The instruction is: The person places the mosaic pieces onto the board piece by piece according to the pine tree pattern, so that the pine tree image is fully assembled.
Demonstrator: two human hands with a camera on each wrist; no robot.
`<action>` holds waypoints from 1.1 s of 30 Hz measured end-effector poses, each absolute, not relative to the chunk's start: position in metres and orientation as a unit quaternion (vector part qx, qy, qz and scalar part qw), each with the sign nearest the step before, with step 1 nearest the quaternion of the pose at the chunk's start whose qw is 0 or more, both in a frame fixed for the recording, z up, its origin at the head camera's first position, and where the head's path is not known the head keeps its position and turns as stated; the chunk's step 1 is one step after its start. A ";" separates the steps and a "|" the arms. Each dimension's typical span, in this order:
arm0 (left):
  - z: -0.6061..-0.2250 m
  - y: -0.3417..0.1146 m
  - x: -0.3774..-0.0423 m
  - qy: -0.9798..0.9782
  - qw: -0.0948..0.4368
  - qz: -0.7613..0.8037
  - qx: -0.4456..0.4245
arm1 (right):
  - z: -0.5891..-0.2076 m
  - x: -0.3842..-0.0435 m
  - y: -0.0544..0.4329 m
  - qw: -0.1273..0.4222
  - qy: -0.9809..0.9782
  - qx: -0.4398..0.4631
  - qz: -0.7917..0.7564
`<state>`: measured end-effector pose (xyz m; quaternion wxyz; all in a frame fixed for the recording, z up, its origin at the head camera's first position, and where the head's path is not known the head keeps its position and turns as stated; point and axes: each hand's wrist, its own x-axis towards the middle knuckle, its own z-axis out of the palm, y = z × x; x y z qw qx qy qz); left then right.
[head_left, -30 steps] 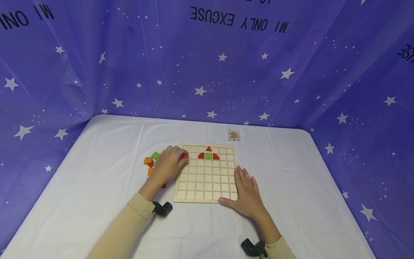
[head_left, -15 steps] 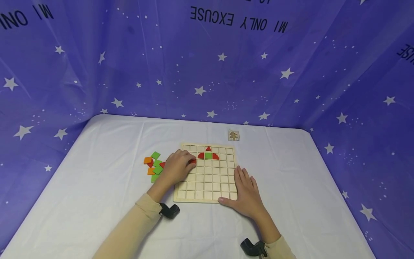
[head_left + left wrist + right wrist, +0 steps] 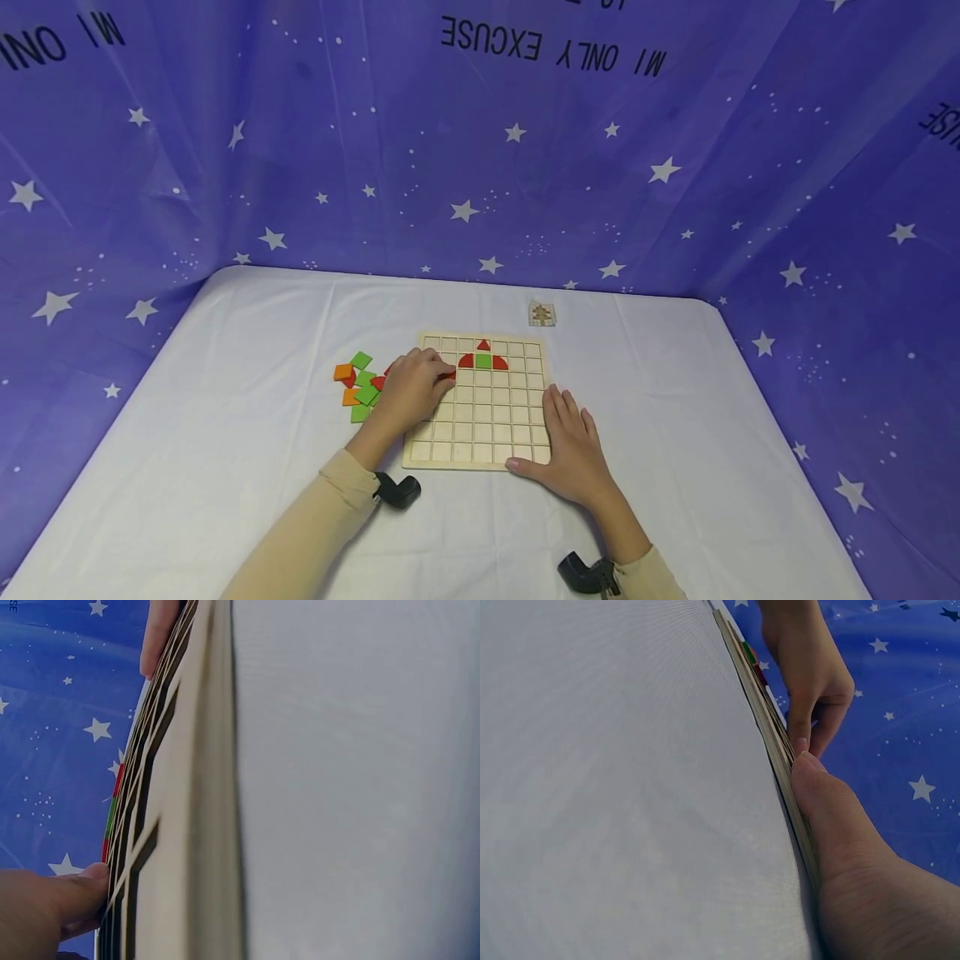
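Observation:
In the head view my left hand (image 3: 412,385) is over the left part of a wooden grid board (image 3: 483,433). Between its thumb and fingers it pinches a small red piece (image 3: 448,375), mostly covered by the fingers. Set in the board's upper rows are a red triangle (image 3: 483,345), a green square (image 3: 483,362) and two red rounded pieces, one left (image 3: 467,361) and one right (image 3: 500,363) of the square. My right hand (image 3: 573,450) rests along the board's right edge, fingers straight, thumb at the front rim. The right wrist view shows that thumb (image 3: 840,817) against the edge.
Left of the board lie loose pieces: several green tiles (image 3: 361,361), orange tiles (image 3: 342,372) and red ones, partly behind my left hand. A small card with a tree-shaped pattern (image 3: 542,314) lies beyond the board. White cloth (image 3: 675,400) covers the table; a blue star-print curtain (image 3: 465,167) surrounds it.
My left hand has moved right from the board's left edge with the red piece, slowing in the last half second. More loose pieces now show behind it. The right hand stays in place.

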<state>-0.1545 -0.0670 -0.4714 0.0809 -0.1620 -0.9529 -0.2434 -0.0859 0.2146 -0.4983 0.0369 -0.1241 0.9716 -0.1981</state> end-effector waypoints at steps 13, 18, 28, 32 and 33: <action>-0.468 -0.065 -0.159 -0.946 0.029 -0.309 -0.090 | -0.498 -0.086 0.215 0.038 0.971 -0.125 -0.200; -0.468 -0.064 -0.158 -0.947 0.028 -0.313 -0.072 | -0.498 -0.086 0.215 0.039 0.972 -0.123 -0.196; -0.469 -0.065 -0.155 -0.943 0.025 -0.327 -0.052 | -0.497 -0.085 0.214 0.038 0.971 -0.124 -0.200; -0.471 -0.065 -0.154 -0.940 0.029 -0.338 -0.044 | -0.496 -0.085 0.214 0.038 0.971 -0.124 -0.200; -0.471 -0.064 -0.154 -0.939 0.031 -0.341 -0.042 | -0.496 -0.085 0.214 0.037 0.971 -0.124 -0.199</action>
